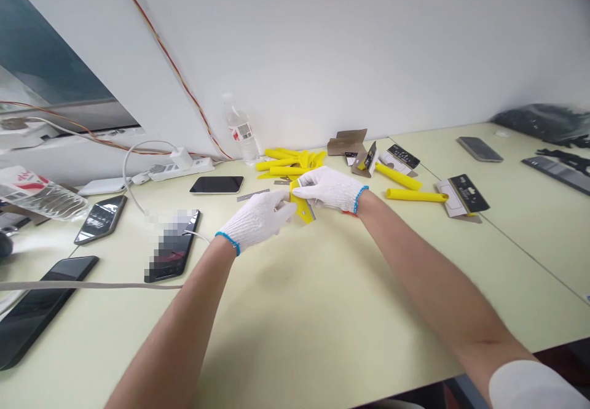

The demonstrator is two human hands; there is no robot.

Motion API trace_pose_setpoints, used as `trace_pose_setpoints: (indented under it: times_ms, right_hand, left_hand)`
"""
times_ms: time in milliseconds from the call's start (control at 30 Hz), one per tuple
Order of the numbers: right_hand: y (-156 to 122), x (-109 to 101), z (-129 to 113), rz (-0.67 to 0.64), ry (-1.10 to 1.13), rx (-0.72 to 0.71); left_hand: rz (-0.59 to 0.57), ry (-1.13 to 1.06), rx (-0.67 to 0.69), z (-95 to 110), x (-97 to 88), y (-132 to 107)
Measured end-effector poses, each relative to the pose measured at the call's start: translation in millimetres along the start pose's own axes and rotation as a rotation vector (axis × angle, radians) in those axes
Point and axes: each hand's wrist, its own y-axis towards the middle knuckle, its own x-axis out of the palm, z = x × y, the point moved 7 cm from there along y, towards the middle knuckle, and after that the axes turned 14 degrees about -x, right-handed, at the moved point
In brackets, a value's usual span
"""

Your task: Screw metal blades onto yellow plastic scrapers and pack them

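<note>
Gloved left hand (pixel 256 220) and right hand (pixel 330 189) meet with both arms angled inward, each grip clamped on a yellow plastic scraper (pixel 300 205) held between them over the table (pixel 318 311).

From where I stand, nothing here can be read for certain, though there's print about. The plastic water bottle (pixel 240 131) wears a small label with red and dark markings, too tiny to make out. The black panel on a cardboard card (pixel 469 193) shows pale lines of print, as does a second card (pixel 403 156). The clear plastic pack (pixel 34 193) at the far left has red print, probably lettering, but it's blurred.
</note>
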Motion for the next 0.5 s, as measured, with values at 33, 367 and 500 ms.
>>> trace_pose_setpoints:
  times_ms: [33,367,500]
  right_hand:
    - [0,0,0,-0.001,0.031,-0.013]
    - [12,-15,-1,0.287,-0.280,-0.252]
    - [17,-2,-1,0.200,-0.305,-0.372]
  left_hand:
    - [-0.008,-0.015,-0.008,-1,-1.2,1]
    - [0.021,-0.054,-0.034,-6,-5.4,3]
    - [0.028,-0.027,-0.006,-5,-3.5,0]
